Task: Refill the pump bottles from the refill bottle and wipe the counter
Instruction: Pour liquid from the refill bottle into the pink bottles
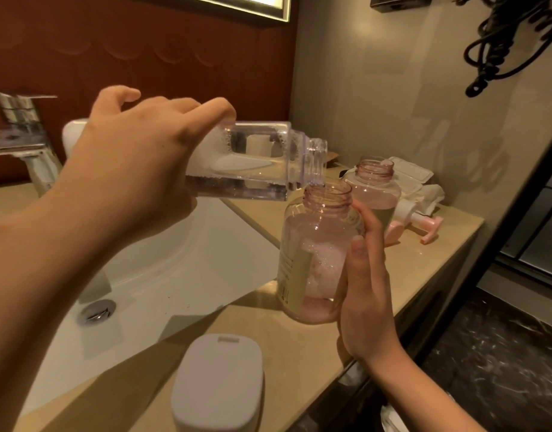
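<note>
Beige counter (424, 275) is wrapping a white sink (206, 244), its front edge falling away toward 4 o'clock. Left hand (128, 169) is gripping the tipped refill bottle (253, 160), covering its base. The bottle's mouth is meeting the pump bottle (315, 260), which the right hand (368, 291) is clasping. Second pump bottle (374, 188) is standing half-hidden at 1 o'clock, and a white box (218, 378) is being cropped at 6 o'clock.

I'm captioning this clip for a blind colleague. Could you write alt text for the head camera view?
A left hand tips a clear refill bottle sideways, its mouth at the open neck of a pink pump bottle gripped by the right hand. A second open pink bottle stands behind on the beige counter.
</note>
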